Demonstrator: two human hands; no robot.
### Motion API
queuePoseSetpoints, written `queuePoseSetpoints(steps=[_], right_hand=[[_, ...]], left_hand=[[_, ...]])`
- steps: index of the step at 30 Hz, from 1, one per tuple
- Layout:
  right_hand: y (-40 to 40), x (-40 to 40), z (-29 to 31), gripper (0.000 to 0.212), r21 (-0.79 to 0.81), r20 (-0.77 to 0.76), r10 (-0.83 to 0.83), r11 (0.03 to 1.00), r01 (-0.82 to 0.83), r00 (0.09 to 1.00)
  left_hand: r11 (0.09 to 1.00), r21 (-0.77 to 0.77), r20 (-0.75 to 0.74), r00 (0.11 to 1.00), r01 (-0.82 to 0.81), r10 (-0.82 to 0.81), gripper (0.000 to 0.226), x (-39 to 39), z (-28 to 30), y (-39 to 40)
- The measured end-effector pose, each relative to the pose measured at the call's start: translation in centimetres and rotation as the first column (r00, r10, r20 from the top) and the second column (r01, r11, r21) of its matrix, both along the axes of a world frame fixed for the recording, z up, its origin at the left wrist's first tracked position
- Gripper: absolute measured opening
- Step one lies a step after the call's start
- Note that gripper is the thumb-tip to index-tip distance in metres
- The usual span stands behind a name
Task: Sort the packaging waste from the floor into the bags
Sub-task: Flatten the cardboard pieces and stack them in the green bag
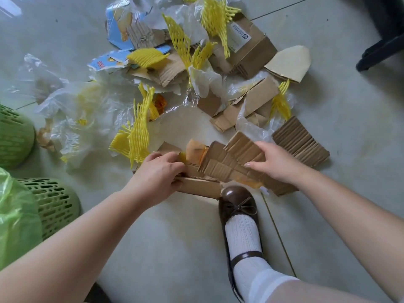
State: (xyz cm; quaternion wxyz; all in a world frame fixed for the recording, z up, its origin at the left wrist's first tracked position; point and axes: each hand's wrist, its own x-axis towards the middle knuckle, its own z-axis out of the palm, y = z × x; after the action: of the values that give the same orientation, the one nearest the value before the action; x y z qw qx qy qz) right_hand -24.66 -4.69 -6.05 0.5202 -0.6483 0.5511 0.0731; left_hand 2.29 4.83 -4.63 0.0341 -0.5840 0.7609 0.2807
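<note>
Packaging waste lies spread over the pale tiled floor: torn brown cardboard, yellow foam nets, clear plastic film and blue printed carton scraps. My left hand (160,171) grips a flat cardboard strip (201,186) at its left end, fingers curled over the edge. My right hand (275,161) holds a corrugated cardboard piece (229,160) by its right side, thumb underneath, fingers on top. A yellow foam net (136,136) lies just left of my left hand. A green bag (15,217) lines a basket at the left edge.
Two green slotted baskets (54,204) (13,136) stand at the left. My foot in a brown shoe (239,206) touches the cardboard strip's near edge. A ribbed cardboard sheet (301,141) lies right of my right hand. Dark furniture legs (380,49) stand top right.
</note>
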Motion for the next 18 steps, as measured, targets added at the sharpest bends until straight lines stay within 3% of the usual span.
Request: queuePoseSetpoints(steps=[6,10,13,16,18], right_hand=[[0.5,-2.6,3.5,0.017,0.160,0.190,-0.373,0.925,0.346,0.908],[1.0,-6.0,4.3,0.012,0.069,0.211,-0.588,0.806,0.588,0.781],[0.1,-9.4,4.2,0.010,-0.042,0.222,-0.752,0.629,0.776,0.621],[-1.3,-11.9,3.7,0.006,-0.091,0.212,-0.822,0.522,0.848,0.528],[-1.8,-12.5,2.9,0.016,-0.030,0.189,-0.827,0.535,0.844,0.530]], left_hand=[[0.973,0.052,-0.249,0.941,-0.223,0.229,0.024,1.1,1.2,1.9],[0.896,0.186,-0.250,0.862,-0.403,0.440,0.022,0.9,2.2,1.6],[0.855,0.155,-0.229,0.823,-0.496,0.519,0.023,1.2,2.7,0.5],[0.710,0.205,-0.308,0.644,-0.674,0.700,0.019,1.2,3.1,-1.0],[0.556,0.402,-0.399,0.408,-0.727,0.821,0.022,0.5,3.3,-1.7]])
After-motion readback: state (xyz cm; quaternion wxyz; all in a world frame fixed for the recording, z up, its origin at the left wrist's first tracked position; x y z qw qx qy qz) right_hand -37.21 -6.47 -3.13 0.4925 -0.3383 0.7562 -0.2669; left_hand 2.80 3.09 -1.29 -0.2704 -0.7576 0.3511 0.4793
